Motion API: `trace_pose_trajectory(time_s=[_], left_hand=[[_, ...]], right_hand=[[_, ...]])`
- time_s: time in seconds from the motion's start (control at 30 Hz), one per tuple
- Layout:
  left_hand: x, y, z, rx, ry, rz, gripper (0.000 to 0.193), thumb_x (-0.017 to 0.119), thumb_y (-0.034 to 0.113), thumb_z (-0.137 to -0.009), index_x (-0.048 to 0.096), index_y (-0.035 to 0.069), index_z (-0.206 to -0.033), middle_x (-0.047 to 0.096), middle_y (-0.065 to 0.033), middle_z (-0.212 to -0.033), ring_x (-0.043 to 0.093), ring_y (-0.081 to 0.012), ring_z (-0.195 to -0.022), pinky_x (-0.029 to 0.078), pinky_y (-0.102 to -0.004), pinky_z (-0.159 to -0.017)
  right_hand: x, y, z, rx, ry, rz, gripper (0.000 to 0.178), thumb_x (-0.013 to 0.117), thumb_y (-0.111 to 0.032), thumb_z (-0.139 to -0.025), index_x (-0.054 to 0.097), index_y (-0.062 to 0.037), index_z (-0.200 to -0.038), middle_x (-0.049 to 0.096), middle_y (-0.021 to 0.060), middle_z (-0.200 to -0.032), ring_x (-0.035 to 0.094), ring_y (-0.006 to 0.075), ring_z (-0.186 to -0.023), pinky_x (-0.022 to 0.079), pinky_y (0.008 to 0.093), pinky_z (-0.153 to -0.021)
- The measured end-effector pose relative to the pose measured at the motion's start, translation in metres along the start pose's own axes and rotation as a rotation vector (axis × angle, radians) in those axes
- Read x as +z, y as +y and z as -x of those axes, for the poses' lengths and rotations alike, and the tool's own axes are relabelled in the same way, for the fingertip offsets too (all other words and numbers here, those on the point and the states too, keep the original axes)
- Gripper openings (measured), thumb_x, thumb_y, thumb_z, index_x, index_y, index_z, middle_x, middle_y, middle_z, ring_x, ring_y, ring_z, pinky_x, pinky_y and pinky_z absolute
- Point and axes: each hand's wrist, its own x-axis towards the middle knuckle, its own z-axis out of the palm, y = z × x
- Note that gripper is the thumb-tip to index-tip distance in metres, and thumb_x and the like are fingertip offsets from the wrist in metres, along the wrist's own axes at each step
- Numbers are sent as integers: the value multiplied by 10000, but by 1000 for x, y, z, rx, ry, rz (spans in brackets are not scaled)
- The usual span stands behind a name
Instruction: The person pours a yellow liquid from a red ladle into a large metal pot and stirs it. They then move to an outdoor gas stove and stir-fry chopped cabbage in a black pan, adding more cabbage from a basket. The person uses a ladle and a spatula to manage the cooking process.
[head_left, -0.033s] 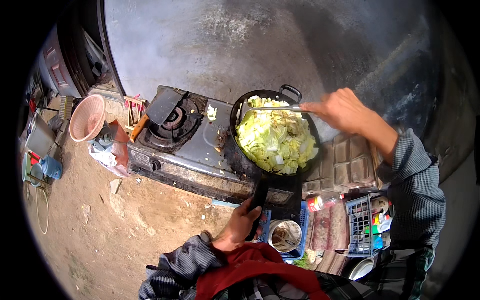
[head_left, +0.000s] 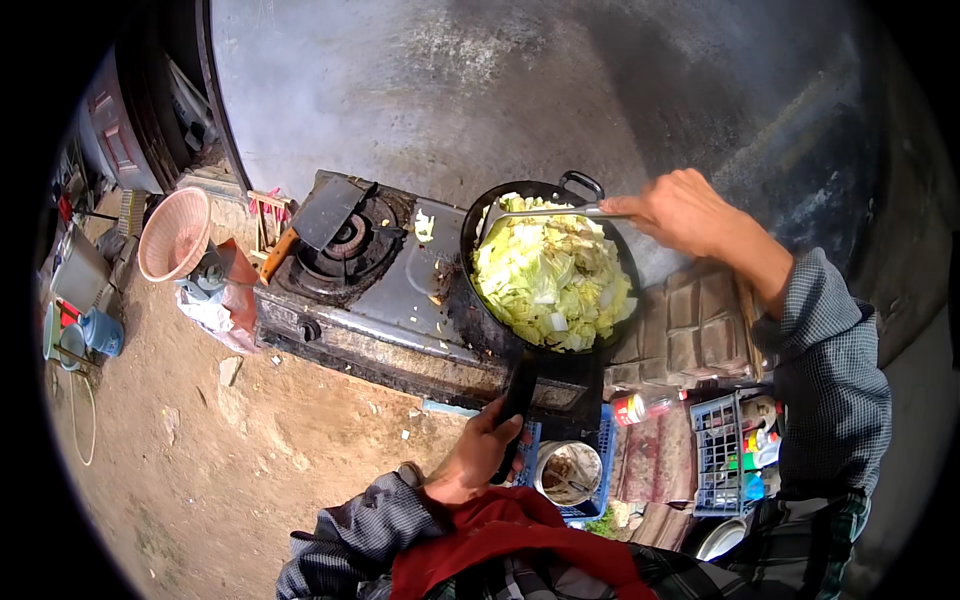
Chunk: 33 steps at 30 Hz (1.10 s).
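Observation:
Chopped pale-green cabbage heaps up inside a black wok, which sits on the right end of the stove. My left hand is closed around the wok's long black handle at the near side. Over the far part of the wok, my right hand grips the handle of a metal spatula. The spatula's head rests at the wok's left wall, partly behind the cabbage.
A cleaver with a wooden handle lies across the left burner of the stove. Cabbage scraps dot the stovetop. A pink basket stands left. Below the wok are a white bucket and a blue crate of bottles.
My right hand and the spatula's handle have shifted very slightly. The wok and my left hand stay in place.

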Motion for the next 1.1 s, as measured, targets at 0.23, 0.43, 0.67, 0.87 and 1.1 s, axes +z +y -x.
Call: trace_pose_trajectory(time_s=[0.23, 0.43, 0.67, 0.87, 1.1], left_hand=[[-1, -1, 2, 3, 36, 3, 330, 410, 145, -943, 390, 77, -1266, 558, -49, -792, 500, -114, -487, 394, -250, -377], [0, 4, 2, -23, 47, 48, 225, 419, 140, -939, 449, 60, -1147, 569, -56, -781, 510, -125, -469, 400, -255, -369], [5, 4, -1, -16, 70, -45, 156, 422, 159, -942, 480, 54, -1042, 580, -61, -785, 524, -133, -463, 423, -259, -387], [-3, 5, 3, -1, 80, -62, 180, 404, 149, -947, 462, 47, -1083, 576, -59, -804, 536, -123, -490, 426, -256, -389], [0, 2, -1, 0, 52, -63, 177, 407, 137, -943, 455, 44, -1086, 578, -70, -794, 534, -120, -477, 420, -249, -381]], right_hand=[[-2, 27, -24, 214, -105, -286, 372, 574, -149, -810, 591, -193, -1179, 665, 99, -971, 611, 261, -926, 465, 392, -825], [49, 24, 83, 374, -41, -694, 407, 579, -84, -806, 561, -129, -1210, 651, 136, -831, 612, 227, -664, 465, 349, -644], [166, -91, 187, 412, 346, -768, 519, 557, -49, -797, 459, -152, -1296, 616, 171, -815, 591, 320, -668, 470, 388, -599], [114, -69, 181, 388, 353, -729, 483, 559, -43, -791, 500, -138, -1261, 617, 151, -805, 592, 294, -634, 472, 377, -591], [39, -1, 60, 342, 32, -459, 356, 526, -80, -827, 593, -131, -1173, 624, 147, -703, 600, 238, -621, 457, 361, -573]])
